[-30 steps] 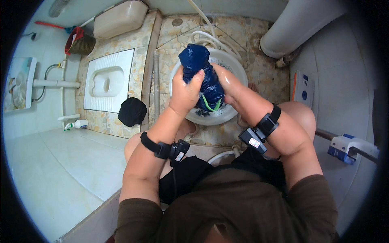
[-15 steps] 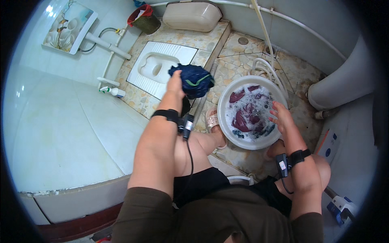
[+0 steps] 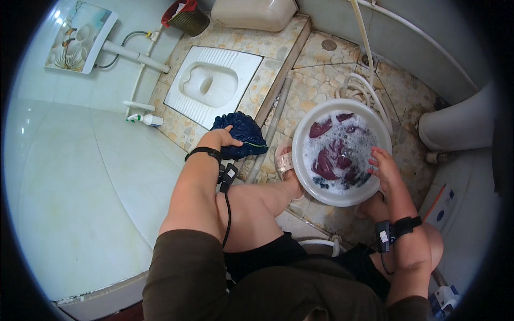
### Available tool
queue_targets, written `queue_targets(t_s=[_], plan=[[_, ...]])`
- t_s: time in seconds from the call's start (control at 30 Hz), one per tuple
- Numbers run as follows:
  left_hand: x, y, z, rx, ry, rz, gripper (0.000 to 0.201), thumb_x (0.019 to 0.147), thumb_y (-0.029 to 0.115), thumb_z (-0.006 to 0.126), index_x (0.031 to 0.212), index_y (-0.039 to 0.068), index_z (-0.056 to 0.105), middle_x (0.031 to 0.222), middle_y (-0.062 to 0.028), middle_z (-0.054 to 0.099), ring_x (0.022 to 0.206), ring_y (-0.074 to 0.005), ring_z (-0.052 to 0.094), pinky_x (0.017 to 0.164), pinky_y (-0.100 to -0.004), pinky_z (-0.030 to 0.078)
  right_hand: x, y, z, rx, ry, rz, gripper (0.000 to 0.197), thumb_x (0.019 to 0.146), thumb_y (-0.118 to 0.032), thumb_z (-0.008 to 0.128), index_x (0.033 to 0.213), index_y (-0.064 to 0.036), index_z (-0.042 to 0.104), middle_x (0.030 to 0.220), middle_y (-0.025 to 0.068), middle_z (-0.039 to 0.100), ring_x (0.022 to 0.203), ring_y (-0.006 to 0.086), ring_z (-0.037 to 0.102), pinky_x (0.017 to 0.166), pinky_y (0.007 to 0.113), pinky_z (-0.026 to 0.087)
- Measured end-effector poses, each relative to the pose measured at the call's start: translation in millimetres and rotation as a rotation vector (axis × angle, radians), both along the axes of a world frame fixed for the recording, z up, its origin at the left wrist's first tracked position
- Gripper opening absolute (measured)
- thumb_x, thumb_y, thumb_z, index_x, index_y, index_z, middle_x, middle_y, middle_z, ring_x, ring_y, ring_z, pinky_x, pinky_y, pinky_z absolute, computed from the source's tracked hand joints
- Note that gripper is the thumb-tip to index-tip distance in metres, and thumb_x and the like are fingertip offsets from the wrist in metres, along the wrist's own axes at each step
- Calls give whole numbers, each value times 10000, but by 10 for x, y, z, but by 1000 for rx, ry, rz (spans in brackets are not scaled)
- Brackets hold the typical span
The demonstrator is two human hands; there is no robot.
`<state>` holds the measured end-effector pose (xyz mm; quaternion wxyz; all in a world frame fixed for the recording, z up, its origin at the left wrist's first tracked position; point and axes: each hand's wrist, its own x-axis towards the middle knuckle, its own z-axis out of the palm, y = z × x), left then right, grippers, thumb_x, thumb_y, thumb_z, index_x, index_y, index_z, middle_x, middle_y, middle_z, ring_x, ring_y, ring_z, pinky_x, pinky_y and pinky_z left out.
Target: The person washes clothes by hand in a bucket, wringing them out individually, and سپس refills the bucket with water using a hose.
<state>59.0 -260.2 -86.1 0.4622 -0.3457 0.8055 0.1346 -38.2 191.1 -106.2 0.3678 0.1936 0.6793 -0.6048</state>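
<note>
A wet, bunched navy garment (image 3: 243,131) with a thin light-green stripe is in my left hand (image 3: 226,138), just in front of the squat toilet. Its fingers are partly hidden by the cloth. My right hand (image 3: 384,167) hovers over the right rim of a round white basin (image 3: 301,170), empty, fingers spread and slightly bent. Inside the basin, maroon cloth (image 3: 333,159) lies in foamy water (image 3: 353,142). A darker blue-green piece shows near the basin's front side.
The squat toilet (image 3: 179,101) lies at the back left, beside a raised tiled step. A spray bottle (image 3: 152,121) stands by the left wall. Behind the basin a pale hose (image 3: 381,101) lies coiled. A thick white pipe (image 3: 455,128) rises at the right.
My left hand has brought the navy garment lower and a little left, toward me. The right hand stays beside the basin, shifted slightly down in the picture as the view moved.
</note>
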Motion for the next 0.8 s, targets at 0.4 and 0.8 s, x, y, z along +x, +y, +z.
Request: queue_targets(t_s=[0.4,0.8], plan=[[-101,-425,214,-199,17,-158,274,667,156,603,912,36,574,899,-150,568,715,-265,581,566,-329,492,67,153,19,-36,-68,3,293,838,-244,414,1076,-78,447,1038,67,457,874,175,476,680,290,421],[380,-440,-135,45,-857,-1069,539,825,274,311,1277,15,173,1245,-179,335,1155,-264,330,987,-310,170,84,40,-71,-21,-78,68,302,839,-238,405,1096,-84,442,1035,62,468,870,169,477,699,295,402]])
